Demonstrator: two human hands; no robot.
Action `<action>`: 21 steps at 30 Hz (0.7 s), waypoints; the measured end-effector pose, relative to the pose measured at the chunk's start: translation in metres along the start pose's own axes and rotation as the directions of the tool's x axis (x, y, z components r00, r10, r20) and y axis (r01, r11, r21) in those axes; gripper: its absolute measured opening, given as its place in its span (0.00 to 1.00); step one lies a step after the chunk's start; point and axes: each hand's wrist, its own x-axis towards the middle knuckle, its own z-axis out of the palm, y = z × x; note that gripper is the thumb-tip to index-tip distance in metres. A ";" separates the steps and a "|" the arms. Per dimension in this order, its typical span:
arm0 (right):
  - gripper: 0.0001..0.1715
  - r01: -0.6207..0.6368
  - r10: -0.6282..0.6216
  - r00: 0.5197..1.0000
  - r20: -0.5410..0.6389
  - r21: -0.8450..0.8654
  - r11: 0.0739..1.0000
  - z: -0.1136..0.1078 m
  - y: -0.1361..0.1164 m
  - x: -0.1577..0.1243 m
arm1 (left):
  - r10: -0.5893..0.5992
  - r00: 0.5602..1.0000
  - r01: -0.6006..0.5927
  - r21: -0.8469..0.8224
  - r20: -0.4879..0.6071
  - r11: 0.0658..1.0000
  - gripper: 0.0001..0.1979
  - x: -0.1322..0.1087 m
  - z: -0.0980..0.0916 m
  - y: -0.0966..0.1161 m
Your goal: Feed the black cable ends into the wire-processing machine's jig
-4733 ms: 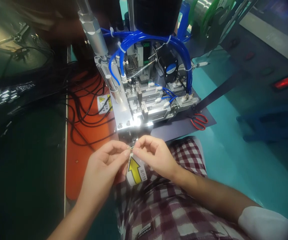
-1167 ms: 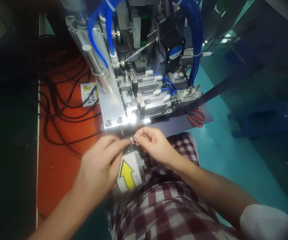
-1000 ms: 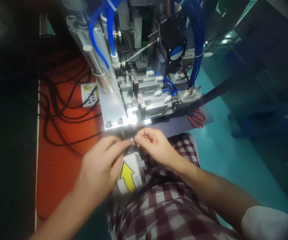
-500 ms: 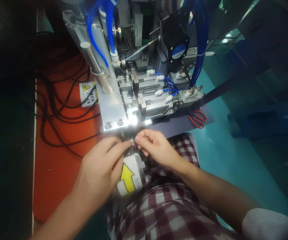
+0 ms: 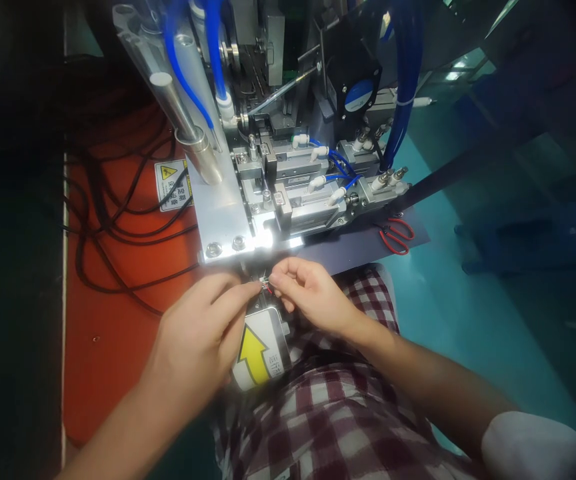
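Pinching a small wired part (image 5: pixel 264 284) between thumb and forefinger, the left hand (image 5: pixel 203 317) is holding its tips nearly together, the other fingers mostly hiding. The right hand (image 5: pixel 305 293) is bringing thumb and forefinger tips together at the part's right side, its remaining fingers curling loosely. The part is sitting between both hands, just to the near side of the metal mounting plate (image 5: pixel 221 217) and beyond the yellow arrow label (image 5: pixel 254 355). A thin strand is pointing far from it, and a red bit is slanting near and right; the body is too small for telling its long axis. The arrow is pointing far, leaning slightly left. Red-handled pliers (image 5: pixel 399 233) are lying farther right, beside the machine's pneumatic cylinders (image 5: pixel 315 210), while black cables (image 5: pixel 113 233) are looping across the orange-red board (image 5: pixel 118 373) at left.
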 end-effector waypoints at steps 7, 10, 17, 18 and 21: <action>0.15 -0.002 0.002 1.000 -0.001 -0.020 1.000 0.000 0.000 0.000 | 0.005 1.000 -0.005 0.015 0.000 1.000 0.10 -0.001 -0.001 0.000; 0.13 -0.003 0.002 1.000 -0.018 -0.033 0.999 0.002 -0.001 0.000 | 0.001 1.000 -0.001 0.022 0.006 1.000 0.11 0.000 -0.001 0.000; 0.12 0.005 -0.007 1.000 -0.026 -0.060 0.998 0.003 -0.001 -0.002 | -0.016 1.000 0.016 0.021 0.003 1.000 0.11 -0.001 0.000 0.000; 0.12 0.006 -0.007 1.000 -0.026 -0.061 0.998 0.003 0.000 -0.002 | -0.020 1.000 0.020 0.017 0.003 1.000 0.10 -0.001 0.001 0.000; 0.12 0.006 -0.007 1.000 -0.029 -0.057 0.998 0.003 0.000 -0.002 | -0.023 1.000 0.023 0.004 -0.001 1.000 0.10 -0.001 0.002 -0.001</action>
